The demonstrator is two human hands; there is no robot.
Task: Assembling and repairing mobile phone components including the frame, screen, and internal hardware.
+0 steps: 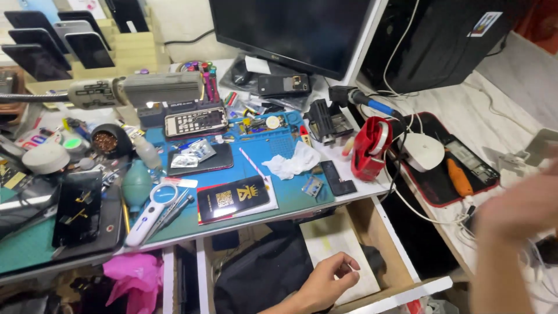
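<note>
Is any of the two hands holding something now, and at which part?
The left hand hangs over the open drawer, fingers loosely curled, holding nothing visible. The right hand is blurred; any hold cannot be told.

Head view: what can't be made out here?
- Right hand: motion-blurred, fingers and any contents unreadable.
- Left hand: fingers curled over the open drawer; whether it holds anything is unclear.
- Drawer contents: partly hidden by a dark bag.
- Monitor: cut off by the top edge.
</note>
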